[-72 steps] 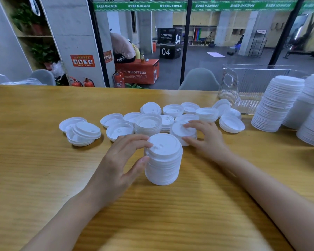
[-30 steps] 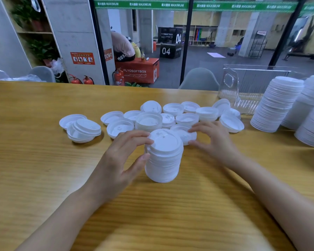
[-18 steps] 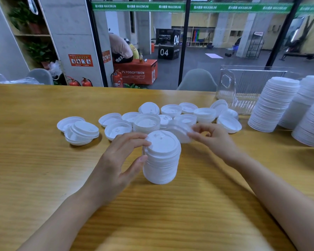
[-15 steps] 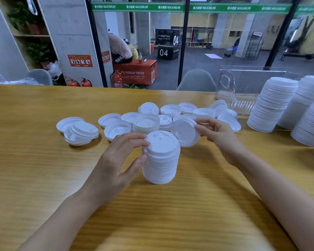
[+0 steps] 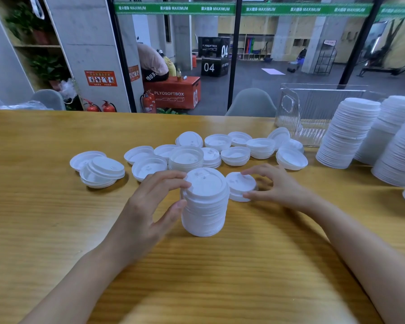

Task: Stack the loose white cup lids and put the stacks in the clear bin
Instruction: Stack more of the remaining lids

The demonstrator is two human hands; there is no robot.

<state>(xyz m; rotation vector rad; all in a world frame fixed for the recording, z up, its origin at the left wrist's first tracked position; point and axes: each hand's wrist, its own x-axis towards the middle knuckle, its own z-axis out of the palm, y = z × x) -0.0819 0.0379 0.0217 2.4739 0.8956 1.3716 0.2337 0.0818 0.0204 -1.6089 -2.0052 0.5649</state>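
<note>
A stack of white lids stands upright on the wooden table in front of me. My left hand grips its left side, fingers at the top rim and thumb lower down. My right hand holds a small pile of lids between fingers and thumb, right side up, just right of the stack and low at the table. Several loose lids and short piles lie in a row behind. The clear bin stands at the far right.
Three tall stacks of white lids stand at the right edge, in front of the bin. Two more loose lids lie apart at the left. A glass wall runs behind the table's far edge.
My right hand picked a small pile of lids out of the row, lifted and turned it over, then brought it down right side up beside the stack. My left hand stayed on the stack.
</note>
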